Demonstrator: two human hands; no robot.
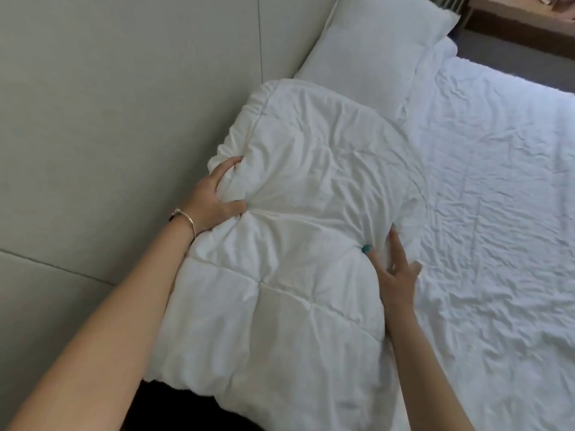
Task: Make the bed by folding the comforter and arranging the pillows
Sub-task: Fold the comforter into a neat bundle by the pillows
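Note:
A white quilted comforter (pixel 289 259), folded into a thick bundle, lies along the head end of the bed against the grey headboard. My left hand (pixel 214 197) grips its left edge, fingers and thumb curled into the fabric. My right hand (pixel 395 265) pinches the bundle's right side, thumb and fingers pressed into a fold. One white pillow (pixel 373 48) leans against the headboard beyond the comforter, and a second pillow's corner (pixel 441 54) shows under it.
A wrinkled white sheet (pixel 497 228) covers the mattress to the right. The padded grey headboard (pixel 124 119) fills the left. A wooden table (pixel 522 17) stands past the bed's far side at top right, over grey carpet.

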